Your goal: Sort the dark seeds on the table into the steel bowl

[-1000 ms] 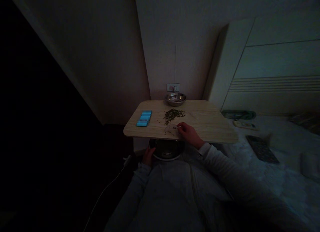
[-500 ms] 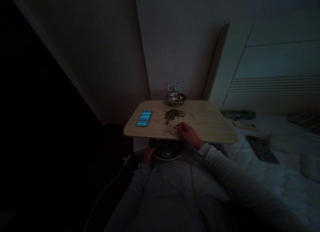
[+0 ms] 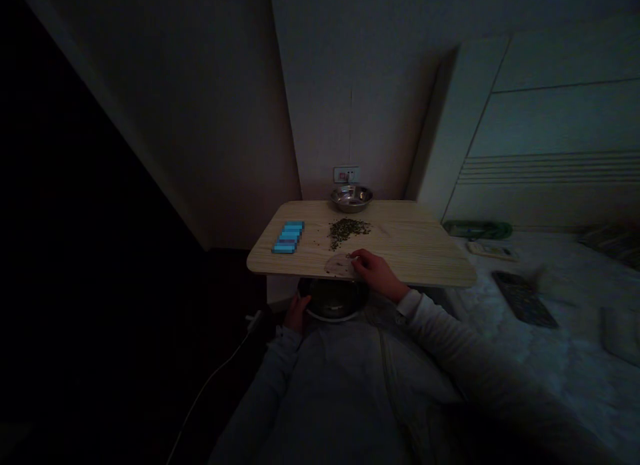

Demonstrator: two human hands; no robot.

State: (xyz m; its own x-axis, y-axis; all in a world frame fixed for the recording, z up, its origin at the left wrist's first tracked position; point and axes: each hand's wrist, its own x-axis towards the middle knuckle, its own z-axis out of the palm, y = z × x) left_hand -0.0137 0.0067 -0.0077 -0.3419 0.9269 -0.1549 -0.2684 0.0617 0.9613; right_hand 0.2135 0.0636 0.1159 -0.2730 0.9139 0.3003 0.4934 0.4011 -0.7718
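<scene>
My right hand (image 3: 374,271) pinches the right side of a thin, clear, rounded plastic piece (image 3: 339,265) that lies low over the front of the wooden tabletop (image 3: 420,248). A few dark specks show at the piece. Just beyond it lies a loose spread of small green beans or seeds (image 3: 347,230). Below the table's front edge, my left hand (image 3: 297,311) grips the left rim of a dark, round pan or bowl (image 3: 334,301) with a pale rim; its far part is hidden under the tabletop.
A shiny metal bowl (image 3: 351,198) stands at the back of the table, under a wall socket (image 3: 347,175). A phone with a lit screen (image 3: 289,237) lies on the left. To the right is a bed (image 3: 500,358) with a remote control (image 3: 491,251) and a dark flat item (image 3: 524,298).
My right hand has drawn the clear plastic piece slightly left and closer to the table's front edge. The left hand and the pan or bowl have stayed put.
</scene>
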